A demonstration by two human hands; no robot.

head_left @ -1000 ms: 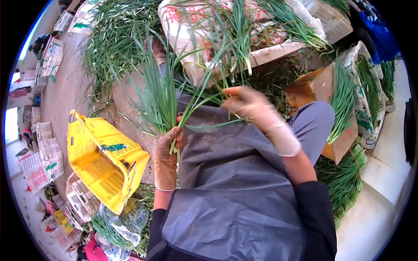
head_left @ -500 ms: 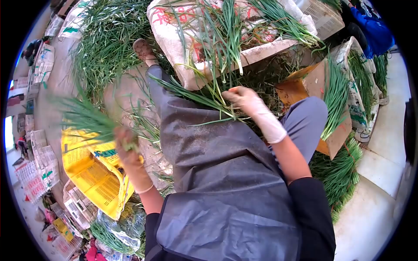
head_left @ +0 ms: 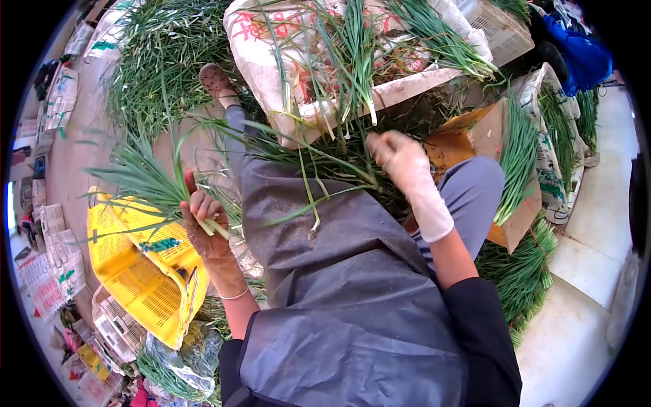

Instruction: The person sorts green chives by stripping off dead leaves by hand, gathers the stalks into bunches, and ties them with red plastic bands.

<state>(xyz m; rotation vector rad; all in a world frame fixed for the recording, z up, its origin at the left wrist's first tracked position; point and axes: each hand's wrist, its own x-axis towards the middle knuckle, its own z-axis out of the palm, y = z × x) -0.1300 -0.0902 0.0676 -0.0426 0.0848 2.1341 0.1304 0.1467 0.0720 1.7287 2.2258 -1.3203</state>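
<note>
My left hand (head_left: 209, 234), in a thin stained glove, is closed around the pale stem ends of a bunch of scallions (head_left: 146, 183). Their green leaves fan out to the left, above a yellow crate. In a whitish glove, my right hand (head_left: 403, 159) is slightly blurred over my lap, below the sack-covered surface. Its fingers are curled; what is in them, if anything, is hidden. Just left of it, loose scallion stalks (head_left: 313, 200) hang and lie across my dark apron (head_left: 352, 271). More scallions (head_left: 359, 61) lie on the white sack (head_left: 261, 74) ahead.
The yellow crate (head_left: 146, 271) stands at my left. A big heap of greens (head_left: 169, 61) covers the floor ahead left. On the right, a cardboard box (head_left: 485, 129) has scallions leaning over it, with stacked bunches (head_left: 519, 285) below. A blue-clothed person (head_left: 576, 51) is at upper right.
My right hand has moved slightly right and down, away from the loose stalks, some of which now hang over the apron. My left hand, still holding its bunch, has turned and moved slightly down.
</note>
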